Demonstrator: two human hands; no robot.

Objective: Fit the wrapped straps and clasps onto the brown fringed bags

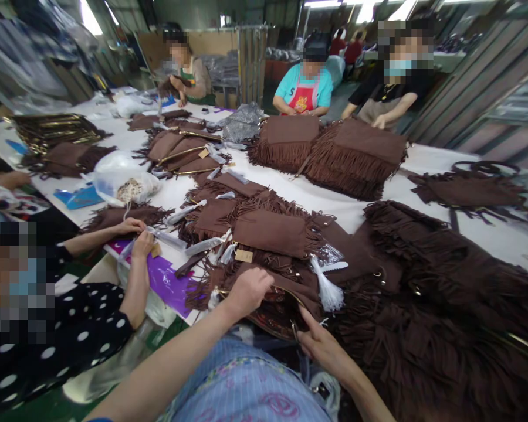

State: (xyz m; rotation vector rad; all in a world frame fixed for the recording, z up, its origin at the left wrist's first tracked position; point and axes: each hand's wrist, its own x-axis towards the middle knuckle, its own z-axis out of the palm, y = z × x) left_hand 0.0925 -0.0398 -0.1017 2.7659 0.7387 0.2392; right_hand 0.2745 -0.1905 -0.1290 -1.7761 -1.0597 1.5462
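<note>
A brown fringed handbag (275,319) lies at the table's near edge, its gold-edged mouth spread apart and a dark patterned lining showing. My left hand (249,290) is over the far left side of the mouth with its fingers curled closed; whatever they hold is hidden. On the right, my right hand (314,340) grips the rim of the same handbag, thumb on top, next to a small metal piece. A bundle of white tag strings (329,287) lies just beyond my right hand. A tan tag (243,255) rests beyond my left hand.
Brown fringed bags (270,232) are piled ahead, with larger stacks (356,149) behind and more fringed pieces (405,328) at right. A co-worker's hands (141,234) work at left over a purple sheet (169,287). Several people stand across the white table (330,202).
</note>
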